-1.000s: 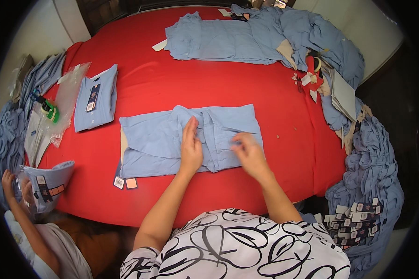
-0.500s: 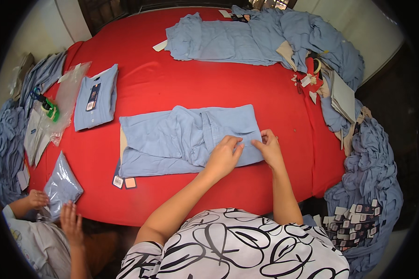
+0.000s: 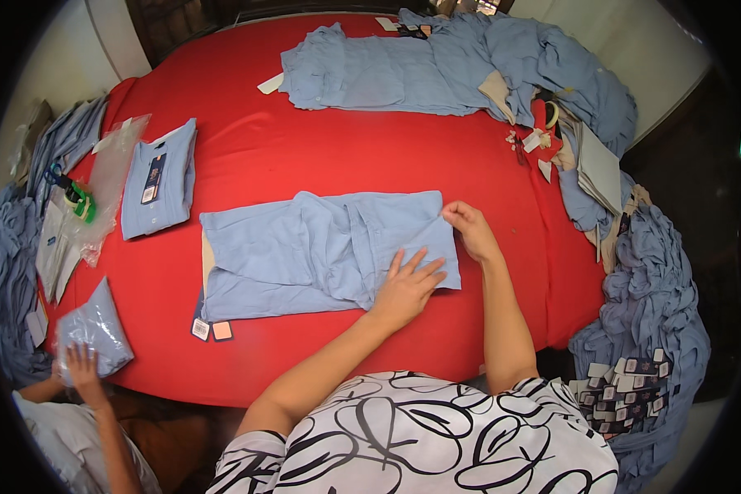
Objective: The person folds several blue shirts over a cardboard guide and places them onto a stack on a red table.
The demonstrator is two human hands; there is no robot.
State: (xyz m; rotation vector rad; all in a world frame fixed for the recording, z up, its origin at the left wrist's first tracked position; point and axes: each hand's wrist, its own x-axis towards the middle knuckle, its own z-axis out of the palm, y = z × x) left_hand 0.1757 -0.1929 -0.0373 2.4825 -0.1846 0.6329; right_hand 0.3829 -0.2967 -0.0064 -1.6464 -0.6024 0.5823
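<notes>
A light blue shirt [image 3: 263, 247] lies folded into a long strip on the red-covered table in front of me, with loose creases across its middle. My left hand [image 3: 408, 290] rests flat on its right part, fingers spread. At the far right corner of the cloth, my right hand [image 3: 471, 229] pinches the edge between thumb and fingers. A dark hang tag [image 3: 200, 328] with a white label and a small peach-coloured tag [image 3: 222, 331] stick out from under the shirt's near left corner.
To the left lie a folded, tagged shirt [image 3: 158, 185], clear plastic bags [image 3: 111, 185] and a green tape dispenser [image 3: 81, 202]. A co-worker's hand [image 3: 85, 369] presses a bagged shirt [image 3: 97, 325]. Heaped blue shirts [image 3: 552, 58] line the far and right sides.
My left hand has come nearer and flattened on the shirt. The right hand has moved away from me to the far corner. The co-worker's hand has shifted onto the bagged shirt.
</notes>
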